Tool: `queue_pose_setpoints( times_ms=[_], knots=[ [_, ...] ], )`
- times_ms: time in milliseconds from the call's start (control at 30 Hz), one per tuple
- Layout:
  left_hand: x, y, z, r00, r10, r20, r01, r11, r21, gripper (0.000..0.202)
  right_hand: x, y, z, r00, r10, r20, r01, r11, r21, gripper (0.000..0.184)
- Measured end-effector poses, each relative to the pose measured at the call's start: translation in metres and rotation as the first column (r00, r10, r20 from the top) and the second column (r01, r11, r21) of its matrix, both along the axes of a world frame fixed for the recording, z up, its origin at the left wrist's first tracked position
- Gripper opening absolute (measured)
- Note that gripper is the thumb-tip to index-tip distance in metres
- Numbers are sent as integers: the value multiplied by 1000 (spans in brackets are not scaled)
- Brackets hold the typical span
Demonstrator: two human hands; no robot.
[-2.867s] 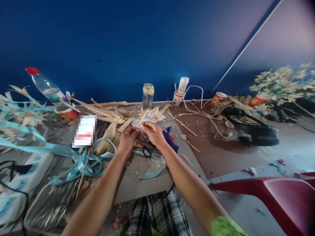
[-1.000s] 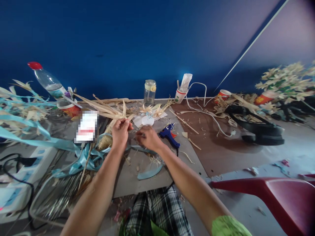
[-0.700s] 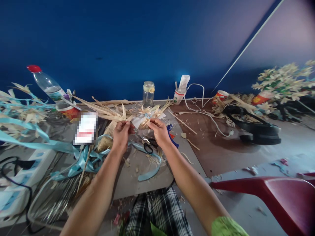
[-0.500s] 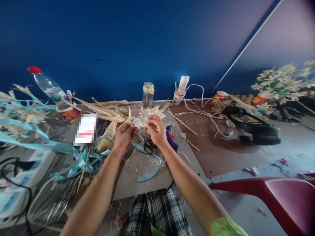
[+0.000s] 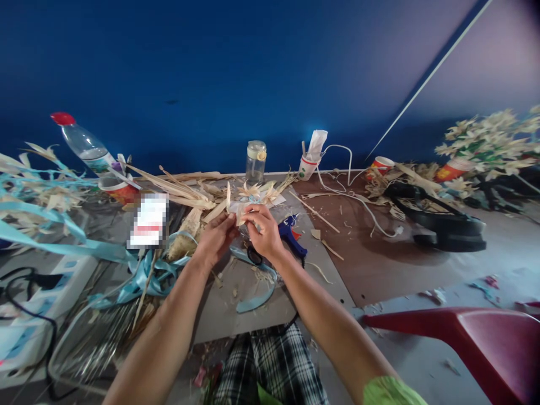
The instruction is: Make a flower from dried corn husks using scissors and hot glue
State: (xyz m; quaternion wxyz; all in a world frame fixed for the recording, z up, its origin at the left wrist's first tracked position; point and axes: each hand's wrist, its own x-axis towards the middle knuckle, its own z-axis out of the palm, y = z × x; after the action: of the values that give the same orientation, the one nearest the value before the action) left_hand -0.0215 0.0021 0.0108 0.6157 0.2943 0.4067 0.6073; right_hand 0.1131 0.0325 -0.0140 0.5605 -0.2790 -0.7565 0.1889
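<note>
My left hand [image 5: 216,236] and my right hand [image 5: 262,229] meet over the grey board [image 5: 236,309], both pinched on a small piece of pale dry husk [image 5: 239,210]. A thin husk strip [image 5: 228,196] stands up from my left fingers. Under my right hand lie black-handled scissors [image 5: 253,256] and a curl of light blue ribbon [image 5: 257,295]. A blue glue gun [image 5: 291,236] rests just right of my right hand. A husk flower [image 5: 257,192] lies on white paper just beyond my hands.
A glass jar [image 5: 255,162] and paper cups [image 5: 307,166] stand at the wall. A plastic bottle [image 5: 86,147], husk strips [image 5: 177,188] and blue ribbons [image 5: 63,242] crowd the left. A power strip [image 5: 37,304] lies far left. Husk flowers [image 5: 489,140], a black object [image 5: 442,222] and a red chair [image 5: 476,343] sit right.
My right hand came up off the board near the scissors and joined my left hand at the husk piece. Both hands have drawn closer together.
</note>
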Motion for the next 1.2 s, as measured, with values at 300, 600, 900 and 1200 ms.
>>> queue_pose_setpoints(
  times_ms=[300,600,900,1200],
  knots=[
    [-4,2,-6,996,-38,-79,37,999,-21,33,1,4,-6,997,72,8,-72,995,68,33],
    [-3,3,-9,949,48,-311,-51,999,0,31,5,-2,4,971,-93,-220,15,943,-333,28],
    [-3,4,-13,850,60,-524,-49,998,36,30,-4,2,5,972,-7,-235,-148,757,-637,27],
    [1,3,-14,927,20,-375,-19,1000,6,33,-6,3,0,944,-105,-311,-162,675,-720,27]
  ],
)
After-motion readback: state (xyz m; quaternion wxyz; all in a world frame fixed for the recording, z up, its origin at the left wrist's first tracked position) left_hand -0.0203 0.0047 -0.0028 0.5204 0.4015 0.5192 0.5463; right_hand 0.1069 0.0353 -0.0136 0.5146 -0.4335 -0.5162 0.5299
